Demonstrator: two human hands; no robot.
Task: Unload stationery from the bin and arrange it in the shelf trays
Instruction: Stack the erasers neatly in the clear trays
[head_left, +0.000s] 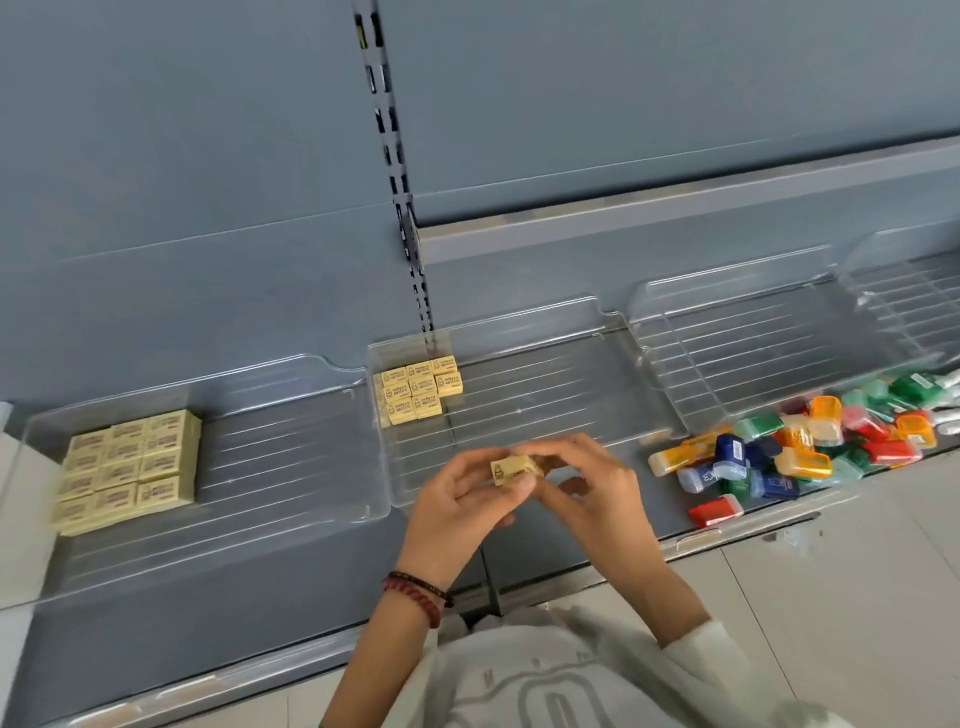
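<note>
Both my hands hold small yellow erasers (511, 467) above the front of the middle clear tray (571, 358). My left hand (467, 499) pinches them from the left with thumb and fingers. My right hand (587, 483) curls round them from the right. At the back left corner of that tray sits a neat block of the same small yellow erasers (420, 389). The left clear tray (291, 447) holds a larger block of bigger yellow erasers (127, 470) at its left side. No bin is in view.
A heap of coloured plastic items (810, 452), red, green, blue and orange, lies at the front of the right clear tray (737, 332). Another clear tray (904, 275) stands at the far right. A slotted upright (397, 171) runs up the grey back wall.
</note>
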